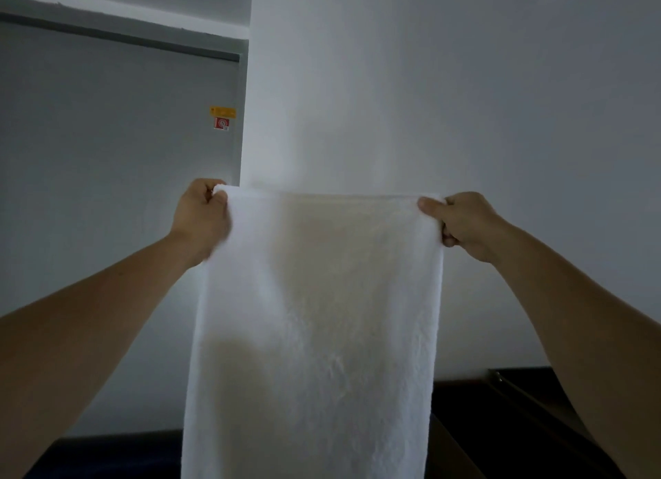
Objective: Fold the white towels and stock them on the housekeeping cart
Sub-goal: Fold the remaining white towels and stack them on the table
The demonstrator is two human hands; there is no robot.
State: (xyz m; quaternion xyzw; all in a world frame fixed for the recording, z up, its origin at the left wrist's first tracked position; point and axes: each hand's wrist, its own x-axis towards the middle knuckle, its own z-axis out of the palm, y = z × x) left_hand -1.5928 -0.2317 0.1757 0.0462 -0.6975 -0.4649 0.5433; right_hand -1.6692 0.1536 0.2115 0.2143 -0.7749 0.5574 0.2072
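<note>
White towel [314,317] hangs full length from its top edge, stretched taut between two raised hands. Left hand [200,217] pinches the top left corner, right hand [461,224] pinches the top right. Behind the left grip stands a grey door [107,138] bearing stickers [222,118].

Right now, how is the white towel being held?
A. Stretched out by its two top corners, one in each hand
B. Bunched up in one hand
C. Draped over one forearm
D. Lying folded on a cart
A: the left hand and right hand each pinch a top corner of the white towel, which hangs flat.
</note>
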